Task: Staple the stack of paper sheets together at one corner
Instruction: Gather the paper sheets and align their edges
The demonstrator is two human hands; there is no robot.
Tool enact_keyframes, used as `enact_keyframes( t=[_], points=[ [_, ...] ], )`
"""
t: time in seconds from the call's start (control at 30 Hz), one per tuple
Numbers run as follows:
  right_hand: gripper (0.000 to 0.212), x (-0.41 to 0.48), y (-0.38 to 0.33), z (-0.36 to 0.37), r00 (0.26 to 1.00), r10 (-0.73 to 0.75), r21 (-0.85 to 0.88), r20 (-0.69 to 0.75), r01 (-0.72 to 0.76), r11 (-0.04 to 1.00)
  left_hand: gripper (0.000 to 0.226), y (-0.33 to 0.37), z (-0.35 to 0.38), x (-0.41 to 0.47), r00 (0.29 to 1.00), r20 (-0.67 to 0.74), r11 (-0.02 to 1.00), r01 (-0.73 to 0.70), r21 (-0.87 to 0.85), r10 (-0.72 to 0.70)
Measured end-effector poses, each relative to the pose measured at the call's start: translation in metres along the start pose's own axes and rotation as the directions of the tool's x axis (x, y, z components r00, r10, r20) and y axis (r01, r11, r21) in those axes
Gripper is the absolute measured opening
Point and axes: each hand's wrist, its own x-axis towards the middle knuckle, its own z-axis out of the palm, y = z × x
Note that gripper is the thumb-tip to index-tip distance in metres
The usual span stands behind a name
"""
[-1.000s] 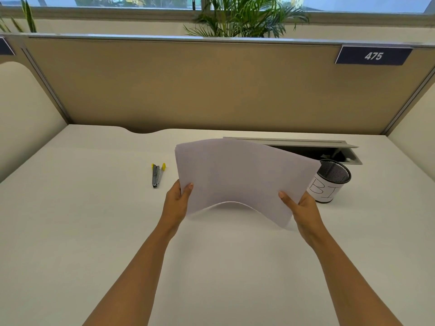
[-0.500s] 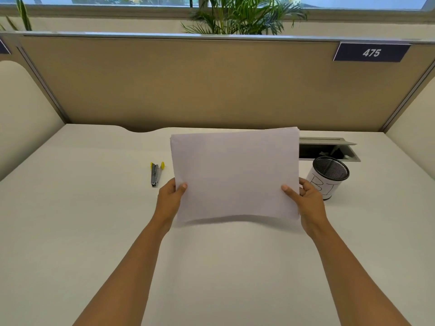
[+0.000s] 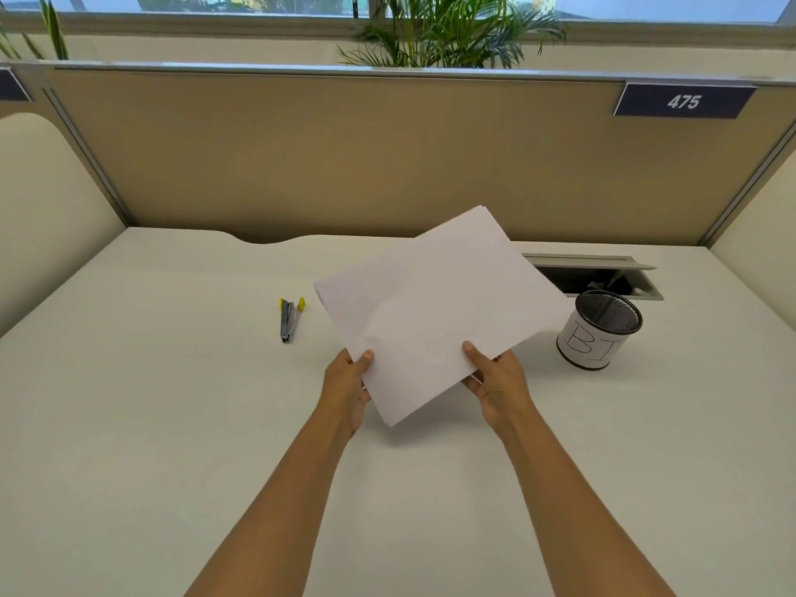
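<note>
Stack of paper sheets (image 3: 435,308) held above the white desk (image 3: 150,424), rotated so one corner points down toward the camera and the opposite corner up toward the partition (image 3: 344,157). Slight offset between sheets visible at the top corner. Left hand (image 3: 346,385) pinching the lower-left edge, thumb on top, fingers hidden beneath the paper. Right hand (image 3: 497,381) pinching the lower-right edge, thumb on top, fingertips showing under the sheet edge. Both forearms extended forward from the bottom of the frame, converging toward the stack, wrists roughly level. Stapler (image 3: 289,319) lying on the desk left of the stack, apart from it, untouched. Mesh pen cup (image 3: 598,331) standing to the right, near the open cable tray (image 3: 603,275).
</note>
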Motion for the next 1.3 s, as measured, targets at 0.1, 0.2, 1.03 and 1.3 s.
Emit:
enact_keyframes(
  t=[0.1,0.2,1.03,1.3],
  points=[
    [0.047,0.003,-0.003,-0.001,0.999,-0.031,-0.066,-0.018,0.029,0.997,0.034,-0.001,-0.004,-0.001,0.999,0.036,0.999,0.012,0.032,-0.014],
    [0.045,0.003,-0.017,-0.013,0.996,-0.069,-0.217,0.054,0.079,0.973,0.043,0.012,-0.019,0.003,0.995,0.036,0.995,-0.090,0.050,0.088],
    [0.047,-0.002,-0.039,-0.015,0.924,-0.272,-0.580,0.268,0.380,0.720,0.030,0.023,0.007,-0.001,0.868,0.123,0.718,-0.471,0.512,0.482],
    [0.035,0.000,-0.041,-0.023,0.964,-0.142,-0.568,0.225,0.248,0.785,0.026,0.039,0.001,0.003,0.894,0.104,0.755,-0.427,0.497,0.436]
  ],
)
